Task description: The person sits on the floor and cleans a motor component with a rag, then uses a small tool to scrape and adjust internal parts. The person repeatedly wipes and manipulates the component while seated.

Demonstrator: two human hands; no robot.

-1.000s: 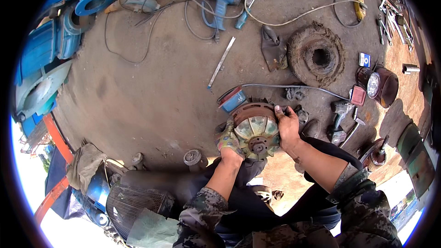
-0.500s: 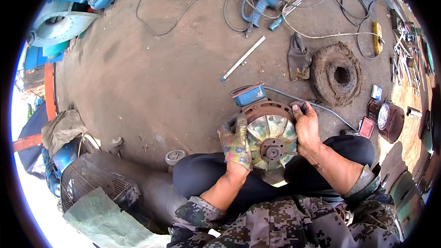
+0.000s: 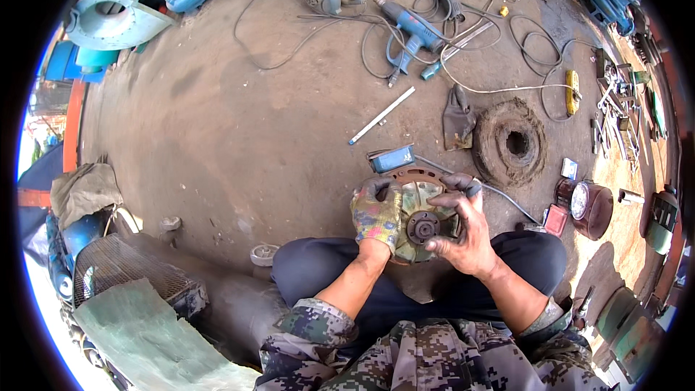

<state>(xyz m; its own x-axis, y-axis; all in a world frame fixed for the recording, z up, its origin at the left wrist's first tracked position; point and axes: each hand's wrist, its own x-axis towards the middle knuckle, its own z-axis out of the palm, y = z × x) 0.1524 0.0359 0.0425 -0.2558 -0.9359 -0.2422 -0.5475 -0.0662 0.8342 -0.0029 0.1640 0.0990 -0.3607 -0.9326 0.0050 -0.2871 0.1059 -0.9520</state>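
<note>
A round metal fan with pale, worn blades (image 3: 418, 195) and a dark hub (image 3: 423, 227) sits between my knees. Behind its far edge shows a rusty slotted ring (image 3: 418, 173). My left hand (image 3: 376, 213), in a stained patterned glove, grips the left side of the fan with curled fingers. Bare and dirty-fingered, my right hand (image 3: 467, 228) spreads over the right side, thumb beside the hub and fingers apart. Whether its fingertips touch the blades I cannot tell. A small blue box (image 3: 393, 160) with a grey cable lies just beyond the ring.
Right of centre lies a mud-caked ring-shaped part (image 3: 510, 142), with a dark glove (image 3: 458, 119) beside it. Farther off are a blue power tool (image 3: 414, 32), tangled cords and a white strip (image 3: 382, 116). Wrenches (image 3: 615, 105) lie at far right; a mesh guard (image 3: 119, 264) stands at left.
My right hand has left the rim's upper right edge and come over the fan's face near the hub, fingers spreading. The left hand keeps its hold. The whole view has shifted slightly.
</note>
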